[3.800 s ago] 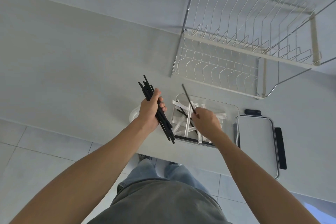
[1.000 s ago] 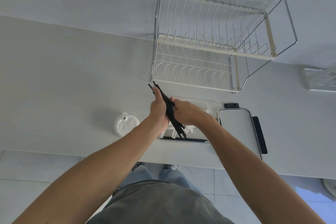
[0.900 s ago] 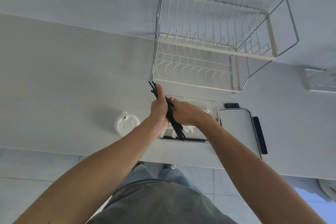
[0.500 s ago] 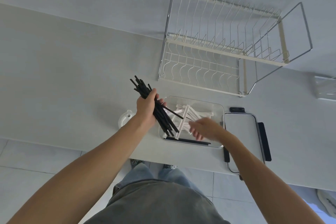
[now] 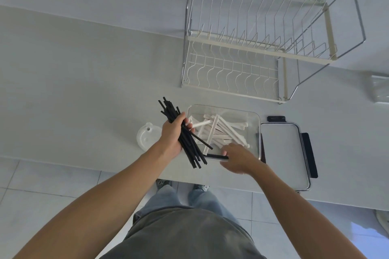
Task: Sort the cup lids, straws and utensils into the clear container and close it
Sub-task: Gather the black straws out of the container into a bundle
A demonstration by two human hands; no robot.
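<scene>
My left hand (image 5: pixel 173 135) grips a bundle of black straws (image 5: pixel 190 152) just left of the clear container (image 5: pixel 251 115). Several white wrapped utensils (image 5: pixel 223 127) lie in a loose pile inside the container, and black straws (image 5: pixel 215 156) lie along its near wall. My right hand (image 5: pixel 237 159) hovers over the container's near edge with straight fingers, holding nothing. The container's lid (image 5: pixel 283 153), with black clips, lies flat just to the right. A white cup lid (image 5: pixel 147 135) rests on the counter, partly hidden behind my left wrist.
A white wire dish rack (image 5: pixel 252 48) stands behind the container against the wall. A clear object (image 5: pixel 380 88) sits at the far right edge. The counter's front edge runs just below my hands, with tiled floor beneath.
My hands, together at the bundle a second ago, have parted. The left hand keeps the bundle at the left; the right hand has dropped to the container's near edge, fingers open.
</scene>
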